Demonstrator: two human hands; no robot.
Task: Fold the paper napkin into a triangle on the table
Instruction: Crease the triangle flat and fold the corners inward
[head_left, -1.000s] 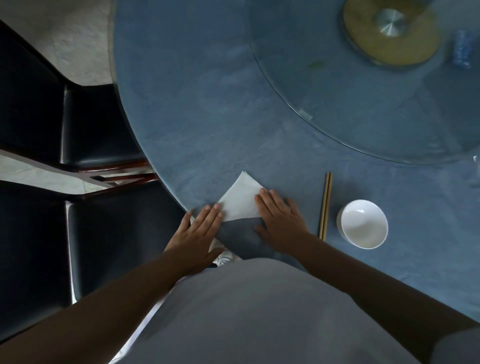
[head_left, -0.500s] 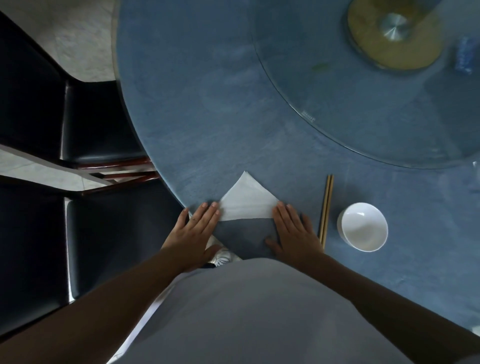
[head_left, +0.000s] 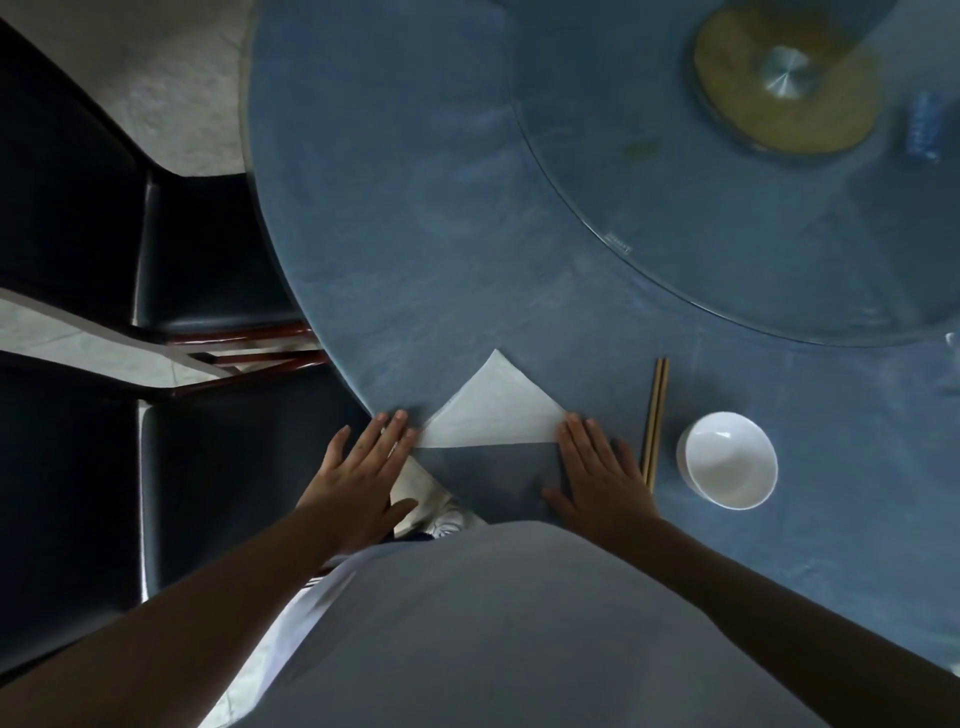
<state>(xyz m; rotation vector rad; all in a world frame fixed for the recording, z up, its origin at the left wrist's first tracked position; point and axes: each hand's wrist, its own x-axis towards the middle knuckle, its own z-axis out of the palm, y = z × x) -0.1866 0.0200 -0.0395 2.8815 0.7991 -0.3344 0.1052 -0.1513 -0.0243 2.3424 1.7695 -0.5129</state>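
Note:
A white paper napkin (head_left: 493, 410) lies flat on the blue round table (head_left: 415, 234) near its front edge, in the shape of a triangle with its point away from me. My left hand (head_left: 363, 467) rests flat, fingers spread, its fingertips at the napkin's left corner. My right hand (head_left: 597, 473) lies flat on the table with its fingertips touching the napkin's right corner. Neither hand grips anything.
A pair of wooden chopsticks (head_left: 655, 421) lies just right of my right hand, with a white bowl (head_left: 727, 460) beyond them. A glass turntable (head_left: 753, 208) on a round wooden base (head_left: 784, 78) covers the table's far right. Two dark chairs (head_left: 208, 249) stand at the left.
Both hands have slid outward along the napkin's near edge, the right hand from the middle to the right corner, the left to the left corner. The whole triangle now shows.

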